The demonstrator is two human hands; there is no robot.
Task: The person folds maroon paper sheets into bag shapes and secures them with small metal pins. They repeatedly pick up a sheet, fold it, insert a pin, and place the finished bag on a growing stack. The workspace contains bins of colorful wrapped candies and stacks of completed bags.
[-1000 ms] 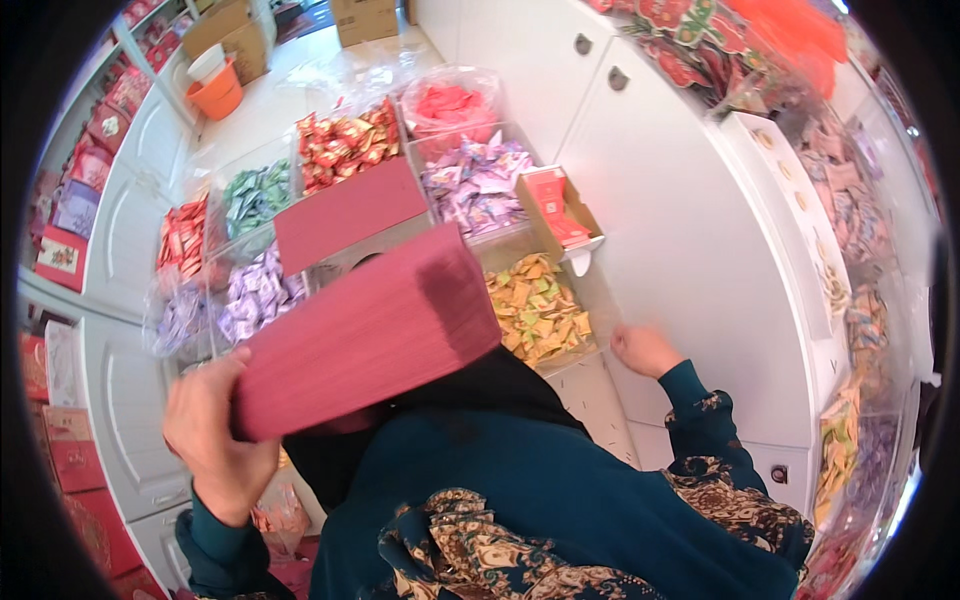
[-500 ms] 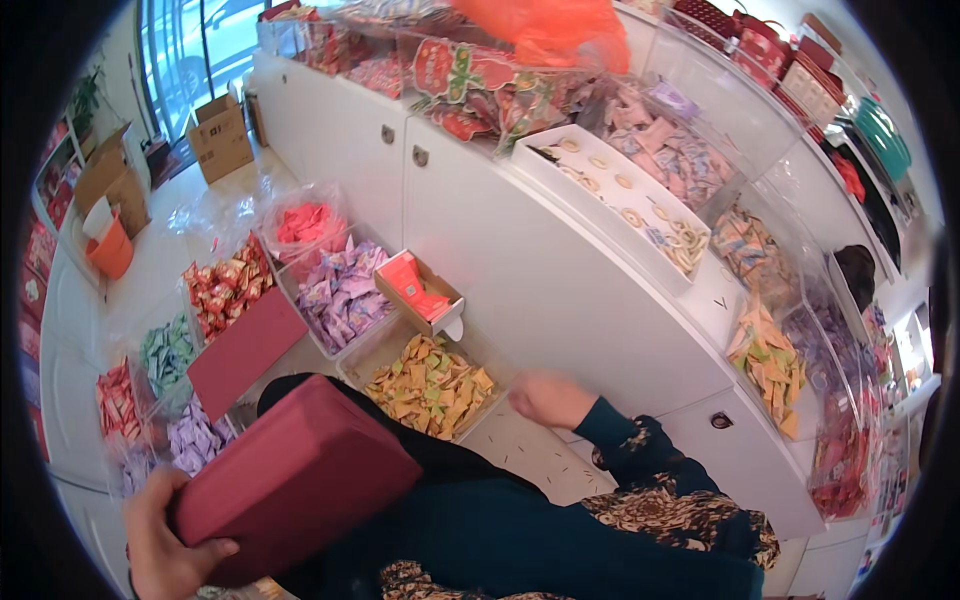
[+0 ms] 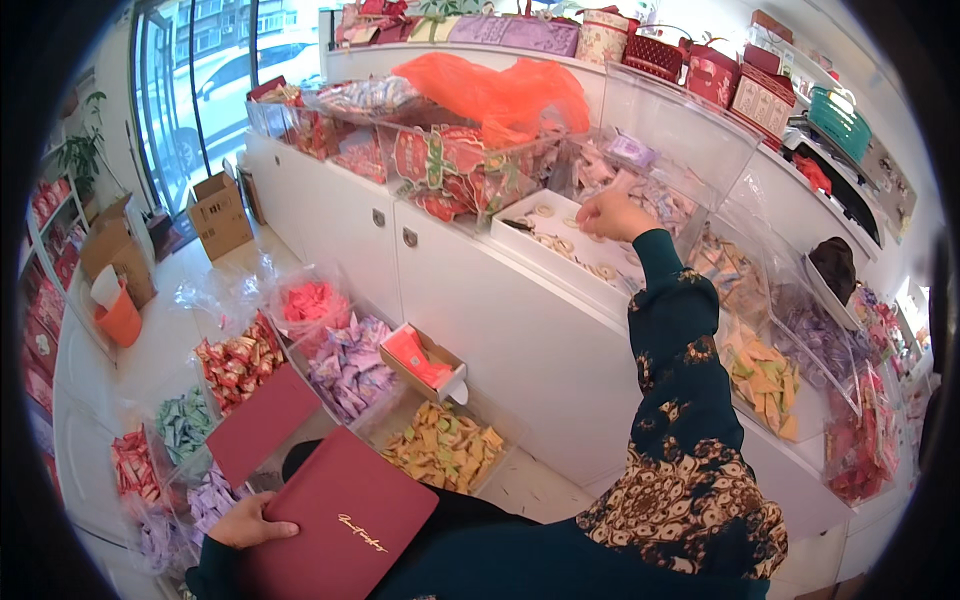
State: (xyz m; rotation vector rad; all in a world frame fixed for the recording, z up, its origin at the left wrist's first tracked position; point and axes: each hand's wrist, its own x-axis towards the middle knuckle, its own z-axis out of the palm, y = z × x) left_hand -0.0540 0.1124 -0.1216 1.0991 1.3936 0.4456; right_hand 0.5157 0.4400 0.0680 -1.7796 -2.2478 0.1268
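My left hand (image 3: 250, 522) is closed on the left edge of a dark red gift box (image 3: 350, 500), thumb on top. The box rests on my lap, its broad face with gold script turned up. At the end of my outstretched arm, my right hand (image 3: 612, 210) is over a shallow white tray (image 3: 565, 262) on the counter. Its fingers are pinched together, pointing down at small cream ring-shaped pieces (image 3: 555, 243) in the tray. Whatever they hold, if anything, is hidden. Left of my knee, a flat dark red panel (image 3: 262, 425) leans over the candy bins.
On the floor stand bins of yellow packets (image 3: 440, 445), purple packets (image 3: 350, 368) and red-gold sweets (image 3: 240, 362). A small open carton (image 3: 425, 365) sits on their rims. Clear bins of pink packets (image 3: 665, 200) and an orange bag (image 3: 500, 95) line the white counter (image 3: 500, 330).
My right hand has risen from beside the yellow packets to the white tray on the counter. My left hand has tipped the red box, so its script-marked face shows. The view has lifted.
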